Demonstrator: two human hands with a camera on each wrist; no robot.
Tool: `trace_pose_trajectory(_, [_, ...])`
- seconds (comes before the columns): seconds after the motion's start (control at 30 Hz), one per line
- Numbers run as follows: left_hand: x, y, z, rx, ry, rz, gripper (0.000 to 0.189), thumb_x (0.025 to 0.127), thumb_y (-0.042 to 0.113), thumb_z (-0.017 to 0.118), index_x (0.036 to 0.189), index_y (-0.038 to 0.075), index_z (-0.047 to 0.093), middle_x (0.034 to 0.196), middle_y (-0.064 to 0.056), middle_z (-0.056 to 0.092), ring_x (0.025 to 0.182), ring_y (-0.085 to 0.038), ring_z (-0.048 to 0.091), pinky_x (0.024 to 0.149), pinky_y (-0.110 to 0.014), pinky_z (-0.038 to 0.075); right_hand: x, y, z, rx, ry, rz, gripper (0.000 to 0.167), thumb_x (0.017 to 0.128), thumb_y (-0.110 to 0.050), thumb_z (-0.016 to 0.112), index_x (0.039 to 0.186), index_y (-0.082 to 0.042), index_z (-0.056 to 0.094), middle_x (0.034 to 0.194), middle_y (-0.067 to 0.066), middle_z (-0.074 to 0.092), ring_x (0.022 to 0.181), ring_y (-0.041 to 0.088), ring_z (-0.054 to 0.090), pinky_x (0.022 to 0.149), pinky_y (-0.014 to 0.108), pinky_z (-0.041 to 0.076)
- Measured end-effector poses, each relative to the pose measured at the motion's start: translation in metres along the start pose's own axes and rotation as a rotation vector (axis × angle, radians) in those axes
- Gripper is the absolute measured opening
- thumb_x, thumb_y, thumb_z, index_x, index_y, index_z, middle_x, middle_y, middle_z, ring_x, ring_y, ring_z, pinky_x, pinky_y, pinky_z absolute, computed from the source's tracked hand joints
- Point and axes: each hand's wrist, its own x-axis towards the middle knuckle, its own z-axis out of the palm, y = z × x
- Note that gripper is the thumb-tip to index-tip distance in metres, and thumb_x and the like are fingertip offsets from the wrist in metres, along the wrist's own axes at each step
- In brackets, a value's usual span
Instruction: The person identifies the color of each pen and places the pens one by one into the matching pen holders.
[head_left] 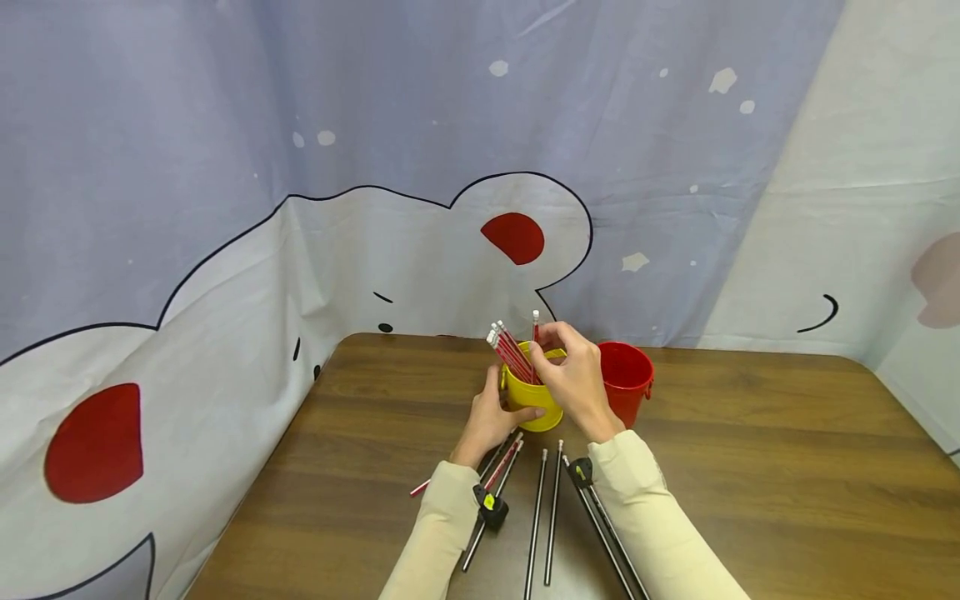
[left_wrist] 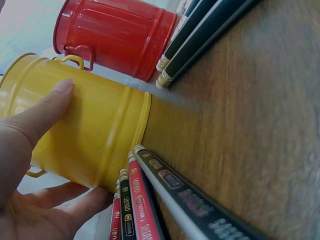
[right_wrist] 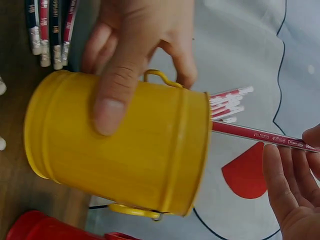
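My left hand (head_left: 491,421) holds a yellow bucket (left_wrist: 90,130) around its side, thumb across the front and fingers behind. Several red pencils (head_left: 514,357) with white eraser ends lean together inside the bucket. Between thumb and fingers, my right hand (right_wrist: 295,185) pinches one more red pencil (right_wrist: 250,132) near its upper end. That pencil's lower end is hidden inside the rim in the right wrist view. Just right of the yellow bucket stands a red bucket (head_left: 626,371), its rim facing up and its inside dark.
Black pencils (head_left: 551,517) lie spread on the wooden table (head_left: 750,467) in front of the buckets. Among those at the left is a red pencil (left_wrist: 142,200), close to the yellow bucket's base. A printed curtain (head_left: 420,267) hangs behind the table.
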Motion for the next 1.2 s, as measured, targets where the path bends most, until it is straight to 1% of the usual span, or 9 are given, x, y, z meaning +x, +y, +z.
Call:
trace_pose_trajectory(0.13, [0.000,-0.001,0.000,0.003,0.002,0.001,0.086,0.070,0.042,0.076,0.137,0.026,0.025,0.131,-0.005,0.051,0.113,-0.023,0.054,0.093,-0.037,0.046,-0.007,0.005,0.002,-0.007,-0.013,0.035,0.014,0.082,-0.009,0.066,0.094,-0.002,0.062,0.088,0.007,0.066,0.077,0.019,0.063,0.062,0.030,0.056])
trace_pose_trajectory(0.3, [-0.001,-0.001,0.000,-0.017,-0.002,0.010,0.084,0.071,0.041,0.075,0.137,0.025,0.026,0.131,-0.006,0.050,0.112,-0.023,0.054,0.090,-0.036,0.048,-0.016,0.014,0.005,-0.049,-0.031,0.071,0.012,0.081,-0.009,0.067,0.091,-0.002,0.063,0.086,0.007,0.067,0.075,0.019,0.063,0.063,0.030,0.055])
trace_pose_trajectory(0.43, [-0.001,-0.002,0.000,-0.026,-0.002,0.011,0.084,0.071,0.041,0.075,0.137,0.025,0.026,0.133,-0.005,0.049,0.115,-0.023,0.053,0.092,-0.037,0.046,-0.019,0.018,0.007,-0.065,-0.038,0.081,0.011,0.081,-0.009,0.068,0.089,-0.003,0.063,0.084,0.007,0.066,0.074,0.019,0.062,0.065,0.031,0.055])
trace_pose_trajectory(0.5, [-0.001,-0.002,0.001,-0.030,-0.002,0.015,0.084,0.071,0.041,0.075,0.137,0.025,0.026,0.134,-0.006,0.048,0.116,-0.023,0.052,0.092,-0.037,0.046,-0.021,0.021,0.008,-0.067,-0.043,0.082,0.011,0.081,-0.009,0.068,0.089,-0.003,0.062,0.083,0.007,0.066,0.074,0.019,0.062,0.066,0.034,0.055])
trace_pose_trajectory(0.7, [0.000,-0.002,0.001,-0.034,0.003,0.033,0.085,0.071,0.039,0.075,0.138,0.023,0.025,0.135,-0.009,0.047,0.117,-0.026,0.051,0.093,-0.039,0.045,-0.023,0.026,0.011,-0.074,-0.056,0.090,0.010,0.081,-0.009,0.068,0.087,-0.004,0.062,0.081,0.007,0.066,0.073,0.019,0.062,0.063,0.038,0.054])
trace_pose_trajectory(0.87, [0.000,-0.002,0.001,-0.031,0.005,0.029,0.086,0.071,0.039,0.076,0.138,0.023,0.025,0.134,-0.010,0.047,0.117,-0.026,0.051,0.093,-0.040,0.045,-0.024,0.026,0.012,-0.066,-0.053,0.087,0.010,0.080,-0.008,0.068,0.088,-0.004,0.062,0.081,0.007,0.067,0.073,0.019,0.063,0.063,0.038,0.054])
trace_pose_trajectory(1.2, [0.001,-0.003,0.001,-0.019,0.010,0.025,0.085,0.070,0.038,0.077,0.137,0.023,0.027,0.132,-0.010,0.049,0.114,-0.025,0.053,0.091,-0.038,0.047,-0.027,0.023,0.010,-0.019,-0.080,0.134,0.014,0.081,-0.009,0.068,0.092,-0.003,0.062,0.087,0.008,0.066,0.079,0.021,0.063,0.065,0.038,0.056])
